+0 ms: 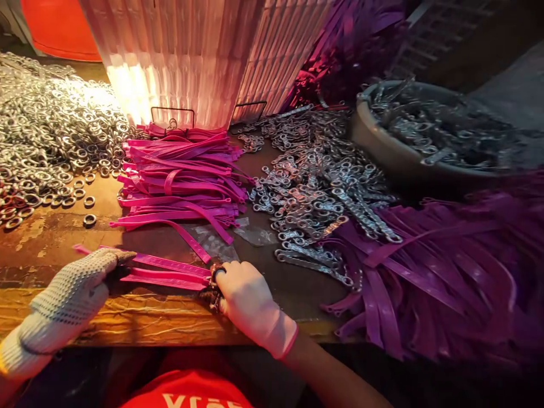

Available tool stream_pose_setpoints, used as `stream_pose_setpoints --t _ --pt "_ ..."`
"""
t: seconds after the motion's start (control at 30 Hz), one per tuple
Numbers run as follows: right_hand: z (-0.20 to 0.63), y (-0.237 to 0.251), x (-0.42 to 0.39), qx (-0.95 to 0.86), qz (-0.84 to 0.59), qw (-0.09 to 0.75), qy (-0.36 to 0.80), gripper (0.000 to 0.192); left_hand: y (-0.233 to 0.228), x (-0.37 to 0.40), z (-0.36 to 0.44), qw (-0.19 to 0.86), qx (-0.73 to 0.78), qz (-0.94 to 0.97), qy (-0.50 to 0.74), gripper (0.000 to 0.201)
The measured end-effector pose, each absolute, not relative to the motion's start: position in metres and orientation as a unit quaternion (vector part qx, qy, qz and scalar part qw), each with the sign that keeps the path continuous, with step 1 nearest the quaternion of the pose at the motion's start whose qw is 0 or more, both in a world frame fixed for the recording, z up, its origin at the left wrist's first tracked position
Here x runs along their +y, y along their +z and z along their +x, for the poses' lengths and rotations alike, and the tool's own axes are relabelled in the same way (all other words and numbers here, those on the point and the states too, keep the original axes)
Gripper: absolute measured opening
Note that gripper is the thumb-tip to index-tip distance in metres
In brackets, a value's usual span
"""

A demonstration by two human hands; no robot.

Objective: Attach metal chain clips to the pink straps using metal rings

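Note:
My left hand, in a dotted white knit glove, is closed at the table edge with its fingertips pinching a pink strap. A short end of pink strap pokes out behind that hand. My right hand, in a pale glove with dark wrapping on the fingers, grips the right ends of the pink straps stretched between both hands. What else its fingertips hold is hidden. Just beyond lies a pile of pink straps, with one loose strap reaching down toward my right hand.
Loose metal rings are heaped on the left. Metal linked pieces lie right of centre beside a filled basin. Purple straps cover the right side. Ribbed translucent panels stand at the back, near an orange-red object.

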State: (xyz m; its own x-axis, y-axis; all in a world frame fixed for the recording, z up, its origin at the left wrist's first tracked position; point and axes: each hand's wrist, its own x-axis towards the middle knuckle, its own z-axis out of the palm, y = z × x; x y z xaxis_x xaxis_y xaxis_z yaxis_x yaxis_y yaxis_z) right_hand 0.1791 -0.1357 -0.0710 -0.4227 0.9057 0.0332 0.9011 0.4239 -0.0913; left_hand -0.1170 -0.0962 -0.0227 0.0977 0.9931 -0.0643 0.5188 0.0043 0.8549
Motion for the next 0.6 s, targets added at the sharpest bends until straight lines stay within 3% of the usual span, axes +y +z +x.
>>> stream_pose_setpoints --t 0.1,0.23,0.33,0.47,0.6 --pt "0.211 -0.066 -0.123 -0.812 -0.579 0.062 0.017 0.013 -0.03 -0.102 -0.102 0.413 0.618 0.609 0.278 0.024" --pt "0.273 -0.058 -0.09 -0.713 -0.694 -0.019 -0.098 0.019 -0.04 -0.097 -0.059 0.672 0.549 0.367 0.335 0.028" --pt "0.302 -0.061 -0.069 -0.697 -0.698 -0.101 -0.13 0.021 -0.047 -0.083 -0.025 0.795 0.45 0.176 0.367 0.023" --pt "0.314 -0.069 -0.058 -0.698 -0.689 -0.151 -0.123 0.023 -0.055 -0.07 0.007 0.854 0.41 0.055 0.317 0.023" --pt "0.317 -0.07 -0.057 -0.696 -0.695 -0.146 -0.107 0.026 -0.059 -0.073 0.014 0.858 0.401 0.03 0.32 0.02"
